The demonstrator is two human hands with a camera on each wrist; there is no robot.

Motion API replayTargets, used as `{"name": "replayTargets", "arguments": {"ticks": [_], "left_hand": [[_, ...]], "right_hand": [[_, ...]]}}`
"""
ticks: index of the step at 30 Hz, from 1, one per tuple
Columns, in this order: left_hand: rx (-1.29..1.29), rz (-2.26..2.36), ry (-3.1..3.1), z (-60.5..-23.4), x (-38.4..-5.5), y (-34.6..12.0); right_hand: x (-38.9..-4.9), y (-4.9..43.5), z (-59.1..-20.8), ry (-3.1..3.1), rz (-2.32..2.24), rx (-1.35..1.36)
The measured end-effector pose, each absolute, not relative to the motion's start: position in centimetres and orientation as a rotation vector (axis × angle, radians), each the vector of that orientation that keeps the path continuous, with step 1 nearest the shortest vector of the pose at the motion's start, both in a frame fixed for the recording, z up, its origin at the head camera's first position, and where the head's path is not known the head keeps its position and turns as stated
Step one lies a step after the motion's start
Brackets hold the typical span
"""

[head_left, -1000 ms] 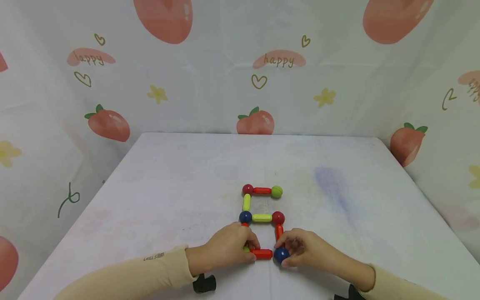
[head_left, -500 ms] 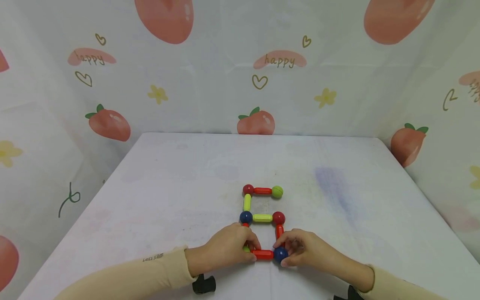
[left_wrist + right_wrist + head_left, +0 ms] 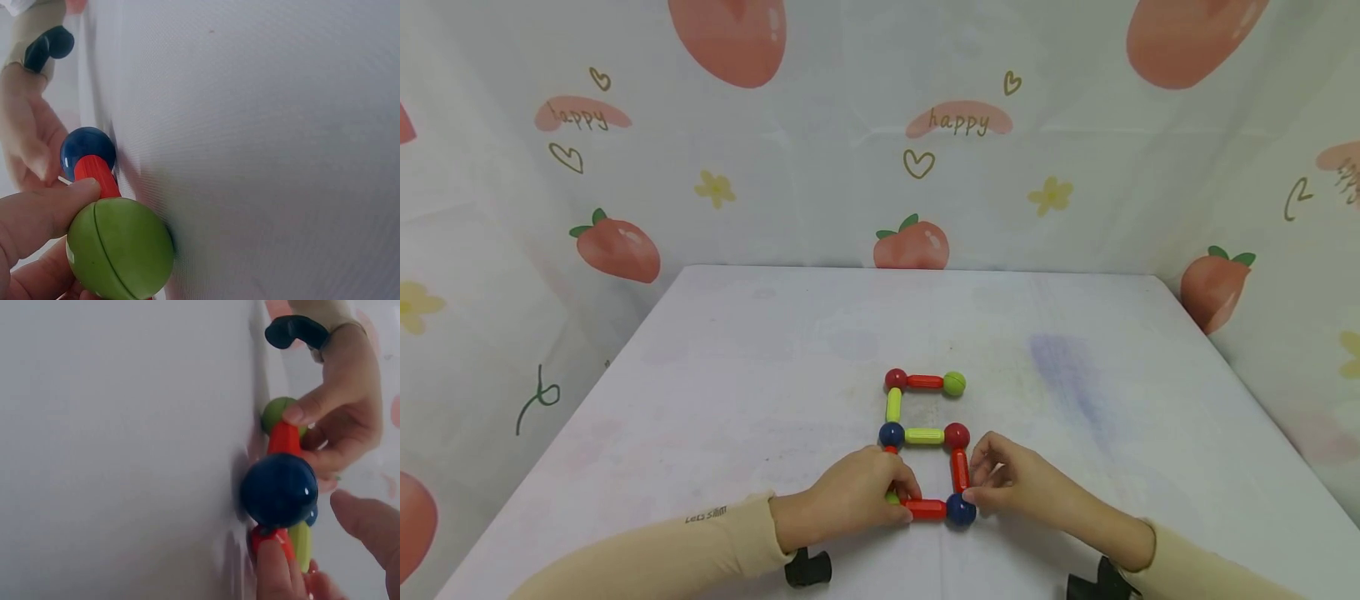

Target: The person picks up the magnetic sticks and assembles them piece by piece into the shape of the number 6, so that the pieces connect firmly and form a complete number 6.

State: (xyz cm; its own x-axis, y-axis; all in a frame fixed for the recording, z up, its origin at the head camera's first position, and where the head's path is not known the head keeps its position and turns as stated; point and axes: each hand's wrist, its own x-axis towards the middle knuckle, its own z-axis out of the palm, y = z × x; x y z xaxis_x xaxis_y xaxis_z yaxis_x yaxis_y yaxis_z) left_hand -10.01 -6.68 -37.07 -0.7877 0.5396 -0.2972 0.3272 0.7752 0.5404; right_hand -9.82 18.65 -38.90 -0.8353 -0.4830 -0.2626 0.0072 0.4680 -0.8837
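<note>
A figure of coloured balls and short rods, like a magnetic building set, lies on the table. My left hand (image 3: 865, 492) pinches the front red rod (image 3: 927, 509) by its left end, beside a green ball (image 3: 122, 250) that the fingers mostly cover in the head view. That rod's right end meets a blue ball (image 3: 961, 510). My right hand (image 3: 1018, 479) is just right of this ball, fingers loosely bent; in the right wrist view its thumb (image 3: 369, 515) is apart from the ball and a fingertip overlaps the right-hand red rod (image 3: 959, 472).
Farther back, the figure includes a red ball (image 3: 957, 435), a yellow-green rod (image 3: 924, 436), another blue ball (image 3: 891, 434), and a top row with a red ball (image 3: 896, 380), red rod (image 3: 925, 382) and green ball (image 3: 954, 383). The white table (image 3: 737, 333) meets a printed cloth backdrop.
The blue ball has shifted slightly left, closing the gap to the front red rod. My right hand has since let go of it and moved up and right. My left hand has stayed put.
</note>
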Motion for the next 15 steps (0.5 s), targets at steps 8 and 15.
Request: {"name": "replayTargets", "arguments": {"ticks": [8, 15], "left_hand": [[0.658, 0.656, 2.528, -37.1, -10.0, -6.7], [0.666, 0.657, 2.529, -37.1, -10.0, -6.7]], "right_hand": [[-11.2, 18.6, -39.1, 2.161, -1.34, -0.216], [-12.0, 17.6, -39.1, 2.169, -1.252, -0.061]]}}
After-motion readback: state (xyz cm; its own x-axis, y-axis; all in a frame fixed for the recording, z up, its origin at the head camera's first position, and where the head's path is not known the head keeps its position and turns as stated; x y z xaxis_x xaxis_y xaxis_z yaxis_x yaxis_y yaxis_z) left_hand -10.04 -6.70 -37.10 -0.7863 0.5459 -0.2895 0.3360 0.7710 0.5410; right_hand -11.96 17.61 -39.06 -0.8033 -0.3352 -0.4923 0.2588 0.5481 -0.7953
